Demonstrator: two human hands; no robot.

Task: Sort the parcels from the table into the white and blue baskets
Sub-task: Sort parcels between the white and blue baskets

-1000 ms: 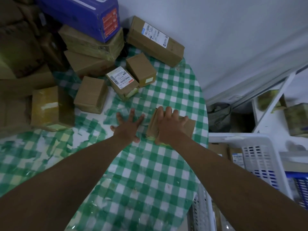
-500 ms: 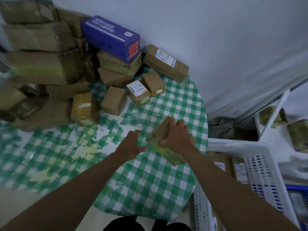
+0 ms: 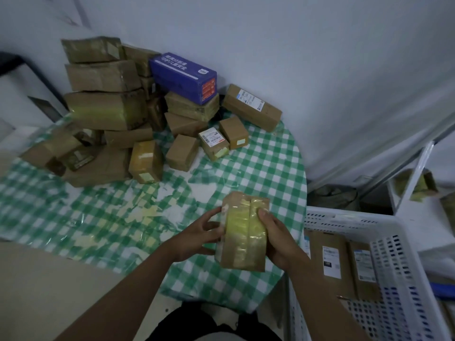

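Seen from above, a person holds a brown cardboard parcel point(image 3: 242, 232) in both hands over the near right edge of a table point(image 3: 270, 168) covered in a green and white checked cloth. The parcel is wrapped in glossy yellowish tape and is lifted off the cloth, its long side running away from the person. The left hand point(image 3: 197, 237) grasps its left side, thumb on the upper left corner and fingers curled against the side. The right hand point(image 3: 278, 239) grips its right side, thumb lying on the taped top face and fingers wrapped underneath, out of sight. At the far left corner of the table, many more brown parcels are stacked against the wall in a pile point(image 3: 105, 104), with a blue box point(image 3: 183, 76) resting on top of the pile toward its right. Just in front of the pile, several small parcels lie on the cloth, one showing a white label point(image 3: 212, 137) with a barcode. A longer labelled parcel point(image 3: 251, 107) lies at the far right edge, near the wall. Beside the table's right edge stands the white basket point(image 3: 344, 220), a plastic crate with slotted walls, holding several flat labelled parcels point(image 3: 332, 262). A sliver of blue basket point(image 3: 443, 290) shows beyond it at the far right.
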